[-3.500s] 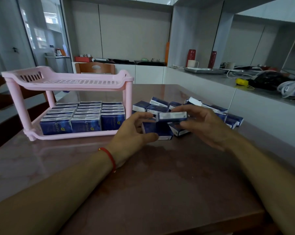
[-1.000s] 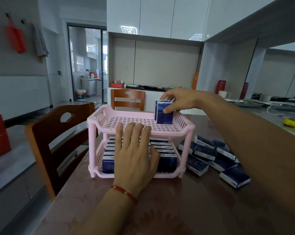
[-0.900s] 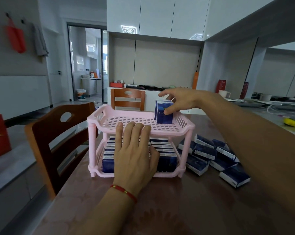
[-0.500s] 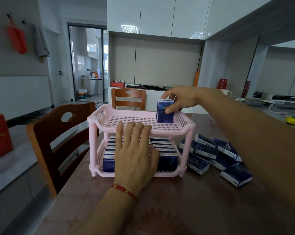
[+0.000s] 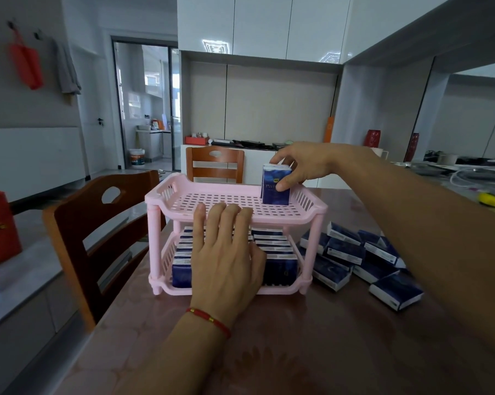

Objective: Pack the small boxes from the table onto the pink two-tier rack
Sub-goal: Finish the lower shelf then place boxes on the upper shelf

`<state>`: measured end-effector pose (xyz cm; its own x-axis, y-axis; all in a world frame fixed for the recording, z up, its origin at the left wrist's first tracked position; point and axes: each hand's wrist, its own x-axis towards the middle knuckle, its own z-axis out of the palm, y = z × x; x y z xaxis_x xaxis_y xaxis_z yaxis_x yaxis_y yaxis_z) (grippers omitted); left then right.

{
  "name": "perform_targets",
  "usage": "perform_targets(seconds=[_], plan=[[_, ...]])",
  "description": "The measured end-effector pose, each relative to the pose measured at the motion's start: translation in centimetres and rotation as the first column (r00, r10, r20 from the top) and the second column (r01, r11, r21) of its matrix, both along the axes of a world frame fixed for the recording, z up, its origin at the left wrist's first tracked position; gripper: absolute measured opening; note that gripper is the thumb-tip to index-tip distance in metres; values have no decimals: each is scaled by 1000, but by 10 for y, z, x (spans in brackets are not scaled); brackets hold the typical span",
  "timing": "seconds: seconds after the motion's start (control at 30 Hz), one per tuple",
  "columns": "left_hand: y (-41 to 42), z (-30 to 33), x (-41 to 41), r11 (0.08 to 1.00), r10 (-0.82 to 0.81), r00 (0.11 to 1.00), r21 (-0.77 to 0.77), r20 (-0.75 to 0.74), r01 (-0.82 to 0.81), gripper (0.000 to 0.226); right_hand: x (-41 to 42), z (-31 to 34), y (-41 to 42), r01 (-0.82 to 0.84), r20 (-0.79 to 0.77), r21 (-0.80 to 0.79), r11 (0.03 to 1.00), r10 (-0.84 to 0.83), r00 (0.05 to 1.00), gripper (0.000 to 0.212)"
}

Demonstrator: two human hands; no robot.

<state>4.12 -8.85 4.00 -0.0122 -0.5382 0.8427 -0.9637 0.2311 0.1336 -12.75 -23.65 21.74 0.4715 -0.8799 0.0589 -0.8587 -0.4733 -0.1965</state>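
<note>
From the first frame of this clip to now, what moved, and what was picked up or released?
The right hand carried blue boxes from the table pile up to the back right corner of the pink rack's top tier, where it holds them upright. The left hand left the pile and rests flat on the rack's front edge. Bottom tier still full; loose boxes remain on the table.

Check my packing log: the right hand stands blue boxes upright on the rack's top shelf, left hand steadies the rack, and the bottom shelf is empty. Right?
Not quite. The head view shows the bottom shelf packed with blue boxes. The rest holds: right hand on upright boxes, left hand steadying the rack.
</note>
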Motion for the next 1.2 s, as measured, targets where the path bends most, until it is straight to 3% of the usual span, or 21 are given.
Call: perform_targets(seconds=[0.3,0.4,0.57,0.67,0.73,0.8,0.9,1.0,1.13,1.2], plan=[[0,0,0,1000,-8,1000,14,-1,8,51,-5,-5,0,-12,2,-54,998,12,1000,71],[0,0,0,1000,-18,1000,7,4,18,55,-14,-8,6,-5,96,-87,996,14,995,69],[6,4,-2,1000,-12,999,21,48,11,66,-58,-26,43,109,345,-370,923,27,938,28],[11,5,-9,999,-26,996,28,81,24,70,-94,-59,79,218,458,-437,873,8,889,4],[15,5,-18,997,-74,992,17,102,73,72,-114,-94,98,254,414,-423,870,-64,908,2],[21,5,-29,983,-178,975,-22,132,182,65,-127,-135,112,230,272,-394,890,-126,954,8],[32,2,-49,918,-370,903,-66,218,392,49,-128,-186,122,156,85,-410,898,-132,988,44],[39,-11,-65,868,-490,834,49,255,495,41,-120,-207,123,189,-31,-388,902,-217,976,60],[35,-24,-67,819,-567,809,209,153,534,41,-112,-207,130,197,-73,-458,867,-258,963,47],[34,-27,-67,799,-589,796,252,141,547,46,-112,-203,139,212,33,-420,882,-219,975,33]])
